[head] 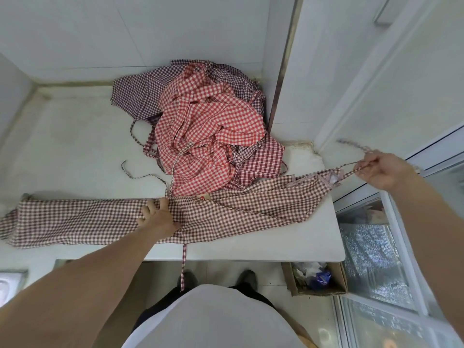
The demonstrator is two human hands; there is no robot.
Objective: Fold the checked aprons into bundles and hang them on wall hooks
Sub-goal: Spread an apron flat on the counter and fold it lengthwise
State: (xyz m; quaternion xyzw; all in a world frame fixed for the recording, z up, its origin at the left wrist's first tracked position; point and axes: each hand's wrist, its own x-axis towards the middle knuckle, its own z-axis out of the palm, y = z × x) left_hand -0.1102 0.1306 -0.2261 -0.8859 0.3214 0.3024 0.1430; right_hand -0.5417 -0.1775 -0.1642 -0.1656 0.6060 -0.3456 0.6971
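Observation:
A brown-and-white checked apron lies folded lengthwise in a long strip across the front of the white counter. My left hand presses flat on its middle, fingers spread. My right hand is raised off the counter's right end and pinches the apron's thin neck strap, pulling it taut. One tie dangles over the front edge. Behind the strip sits a crumpled heap of aprons: red checked ones on top, purple checked ones beneath. No wall hooks are in view.
White tiled walls close the counter at the back and left. A white pillar stands at the back right. A cardboard box of rubbish sits on the floor at the right, beside a glass-fronted cabinet. My shoes show below the counter edge.

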